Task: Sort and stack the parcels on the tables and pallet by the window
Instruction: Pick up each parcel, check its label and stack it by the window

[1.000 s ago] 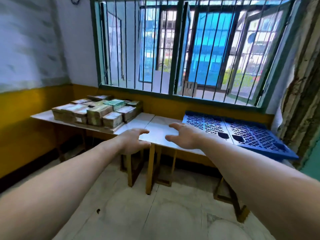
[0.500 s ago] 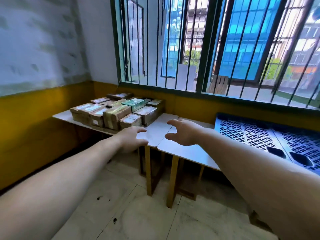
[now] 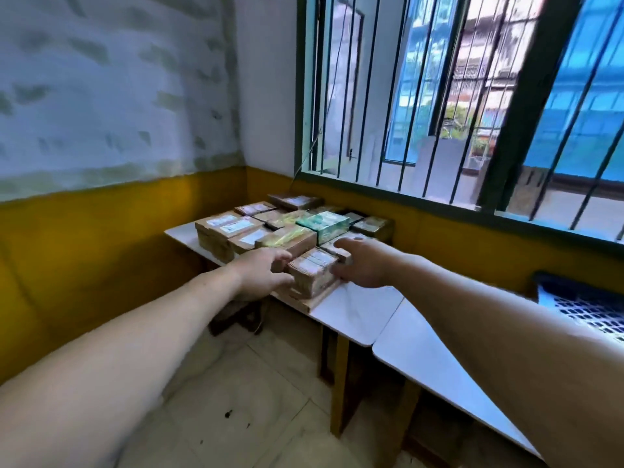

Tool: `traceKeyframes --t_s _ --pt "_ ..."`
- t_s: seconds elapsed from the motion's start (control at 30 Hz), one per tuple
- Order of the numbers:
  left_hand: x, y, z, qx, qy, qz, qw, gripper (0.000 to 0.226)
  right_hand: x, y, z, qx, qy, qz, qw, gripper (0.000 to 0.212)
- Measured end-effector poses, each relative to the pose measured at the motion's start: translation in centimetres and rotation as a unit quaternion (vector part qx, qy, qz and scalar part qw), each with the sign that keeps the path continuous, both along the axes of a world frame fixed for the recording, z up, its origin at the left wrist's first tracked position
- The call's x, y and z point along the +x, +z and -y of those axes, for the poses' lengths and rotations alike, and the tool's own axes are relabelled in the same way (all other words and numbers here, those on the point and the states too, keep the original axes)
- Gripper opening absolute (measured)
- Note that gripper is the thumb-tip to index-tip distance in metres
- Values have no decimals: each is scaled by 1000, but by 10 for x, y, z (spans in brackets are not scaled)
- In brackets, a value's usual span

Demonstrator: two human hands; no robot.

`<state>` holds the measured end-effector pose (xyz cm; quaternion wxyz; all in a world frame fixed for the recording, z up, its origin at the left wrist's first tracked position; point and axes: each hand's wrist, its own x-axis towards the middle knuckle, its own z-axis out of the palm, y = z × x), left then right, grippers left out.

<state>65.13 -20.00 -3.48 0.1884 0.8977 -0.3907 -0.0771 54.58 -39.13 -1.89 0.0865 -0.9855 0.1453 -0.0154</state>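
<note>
Both our hands are on the nearest brown parcel at the front edge of the parcel cluster on the left table. Left hand touches its left side, right hand its right side. Fingers look loosely spread against the box; motion blur, so we can't tell if they're clamped. Green parcel sits just behind. Blue pallet far right.

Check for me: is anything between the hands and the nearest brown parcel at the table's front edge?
Nothing visible. The left hand and right hand flank the front brown parcel, one at each side; whether they touch it is unclear. Other parcels sit behind it, not between.
</note>
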Motion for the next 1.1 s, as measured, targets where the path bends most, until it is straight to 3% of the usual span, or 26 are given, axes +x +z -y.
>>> traceKeyframes --t_s 0.3,0.6,1.1 --pt "188 -1 -19 -33 26 -24 999 58 195 1 -18 -12 14 12 1000 65" --pt "328 -16 5 -63 43 -53 996 56 346 -9 -6 54 2 49 997 67" --pt "540 -37 129 -6 39 -19 999 56 573 -48 131 66 -2 36 997 65"
